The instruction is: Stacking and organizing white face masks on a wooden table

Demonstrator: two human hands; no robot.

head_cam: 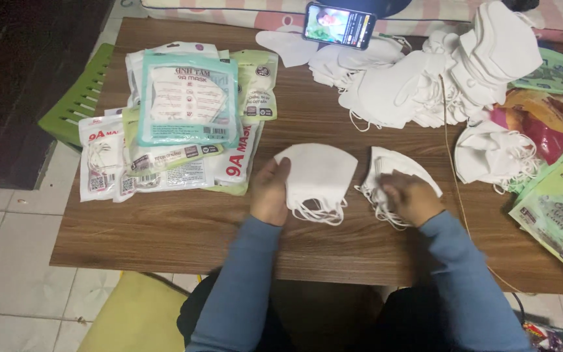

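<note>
A folded mask (317, 176) is grasped at its edge by the left hand (270, 192); a second mask (395, 171) is pinned on the counter (164, 228) under the right hand (413, 197). Packets (177, 124) are stacked left; loose masks (425, 85) and a phone (339, 26) lie behind.

Home room: low wooden table (184, 228), tiled floor (8, 261), bedding edge (425, 16), floor cushion (138, 313).

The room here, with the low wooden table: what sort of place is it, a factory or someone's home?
Probably a home used for packing face masks. A low wooden table stands on a tiled floor, loose white masks are heaped beside sealed mask packets, and a phone plays video.
</note>
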